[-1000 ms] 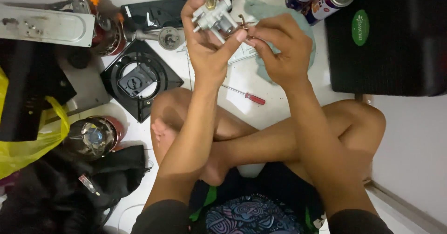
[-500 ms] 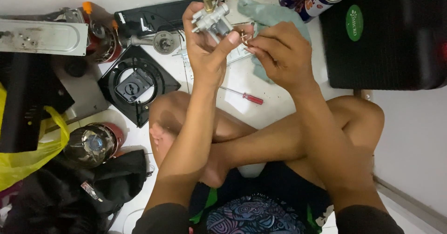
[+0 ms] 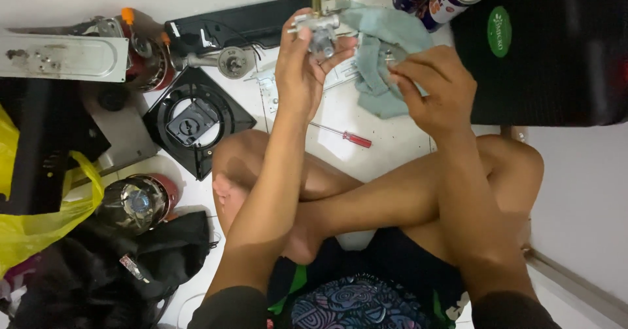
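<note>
Small metal valve assy (image 3: 318,29), silver body w/ brass stem pointing up, held upright in the air above the white floor; tiny metal bit (image 3: 390,57) pinched just right of it.

Hands were together on the small silver metal valve assembly w/ brass stem (image 3: 318,25) 1 s ago; now they are separated. The right hand (image 3: 435,90) has been drawn away to the right & slightly lower, over the crumpled grey-green cloth (image 3: 379,54), w/ a tiny metal part (image 3: 390,57) pinched in its fingertips. The valve assembly is now held by the left hand (image 3: 304,67) alone, approx. same spot.
</note>
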